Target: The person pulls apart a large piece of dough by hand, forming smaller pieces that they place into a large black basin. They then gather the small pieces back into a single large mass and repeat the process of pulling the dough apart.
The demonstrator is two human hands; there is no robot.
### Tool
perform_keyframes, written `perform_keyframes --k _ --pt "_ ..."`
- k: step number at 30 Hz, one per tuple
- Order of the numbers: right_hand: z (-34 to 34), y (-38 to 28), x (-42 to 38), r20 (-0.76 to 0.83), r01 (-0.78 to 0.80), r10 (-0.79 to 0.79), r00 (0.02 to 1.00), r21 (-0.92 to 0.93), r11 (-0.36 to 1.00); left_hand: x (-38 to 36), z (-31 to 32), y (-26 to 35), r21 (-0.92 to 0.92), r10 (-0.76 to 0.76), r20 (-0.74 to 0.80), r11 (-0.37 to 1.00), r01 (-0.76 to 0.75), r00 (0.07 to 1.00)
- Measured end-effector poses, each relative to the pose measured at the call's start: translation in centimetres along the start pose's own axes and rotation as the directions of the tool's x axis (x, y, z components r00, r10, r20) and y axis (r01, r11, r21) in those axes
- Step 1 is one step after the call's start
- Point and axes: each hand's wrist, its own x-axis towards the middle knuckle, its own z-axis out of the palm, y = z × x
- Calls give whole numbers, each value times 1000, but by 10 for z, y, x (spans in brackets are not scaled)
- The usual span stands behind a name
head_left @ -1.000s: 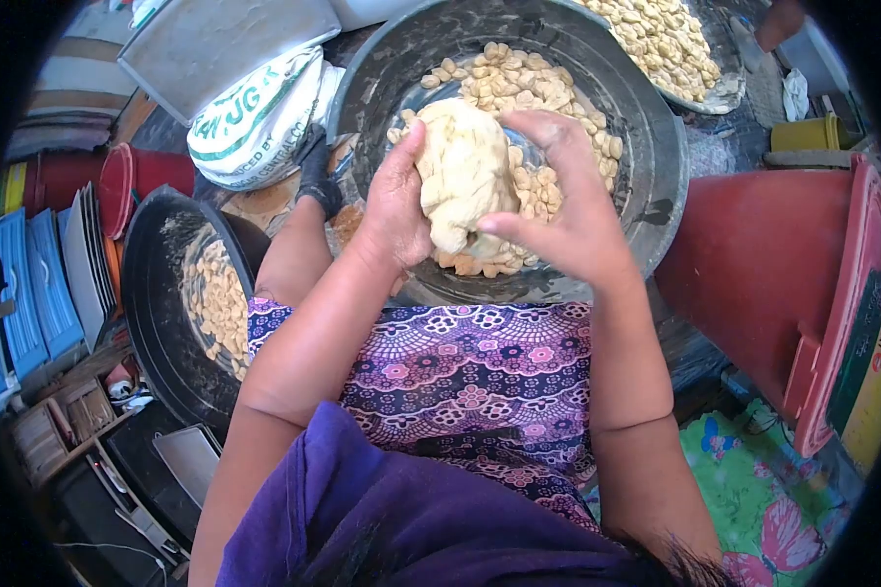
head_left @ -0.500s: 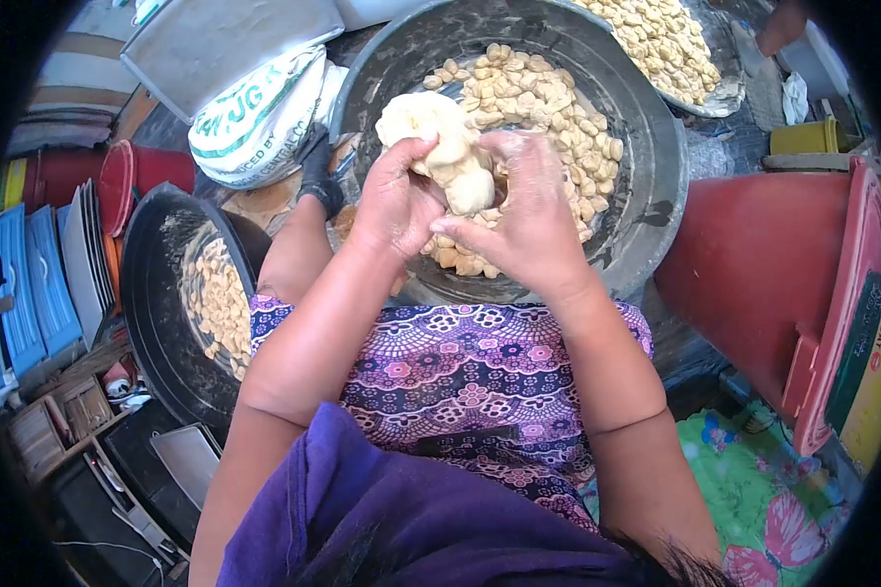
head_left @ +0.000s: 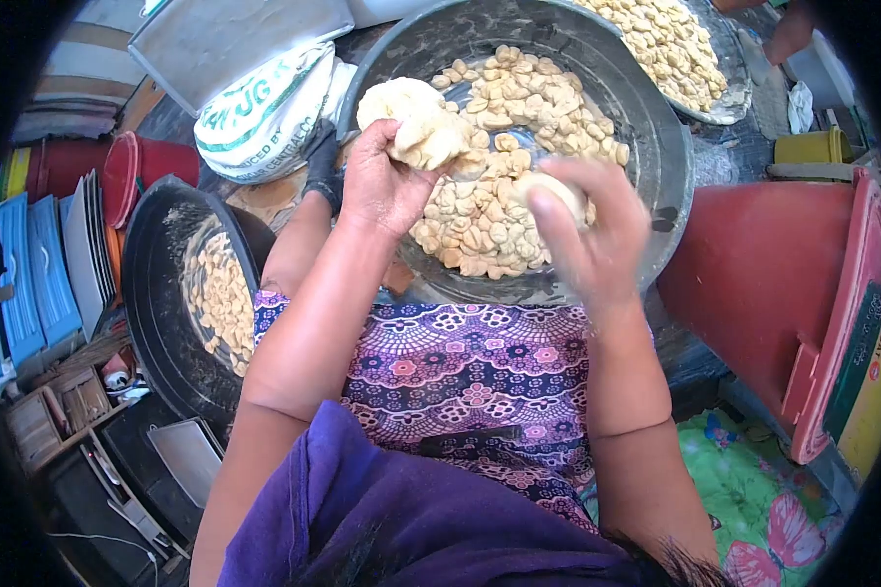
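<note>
My left hand (head_left: 387, 191) is closed around a large pale lump of dough (head_left: 416, 122), held above the left side of a wide black tub (head_left: 668, 196). To its right, my right hand (head_left: 602, 230) grips a small rounded dough piece (head_left: 555, 194) between thumb and fingers. That hand is smeared by motion. Below both hands, many small dough pieces (head_left: 480, 230) lie heaped on the bottom of the tub. The two hands are apart, and the small piece is separate from the lump.
A second black tub (head_left: 152, 313) with dough pieces leans at the left. Another round tray (head_left: 729, 103) of pieces stands at the back right, near a person's hand (head_left: 788, 34). A red bin (head_left: 764, 284) lies at the right. A white sack (head_left: 264, 122) sits at the back left.
My right hand has moved right, away from the lump, with a small dough piece pinched off in it. My left hand with the lump has shifted slightly left and up.
</note>
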Motion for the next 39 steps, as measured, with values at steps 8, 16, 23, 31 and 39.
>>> perform_keyframes --k 8,16,23,31,39 --pt "41 43 -22 673 -797 433 600 547 255 -8 -4 6 -155 -131 262 972 176 956" --pt "34 17 -1 303 -432 315 899 725 536 -11 5 8 -101 -79 265 989 109 961" --pt "11 17 -1 440 -310 156 884 304 901 -21 10 -4 156 -241 310 967 201 920" --pt "-14 35 7 317 -518 411 855 575 634 -15 9 0 68 -215 319 977 204 923" --pt "-26 55 14 -50 -420 621 782 693 585 -17 14 22 6 -73 333 997 75 940"
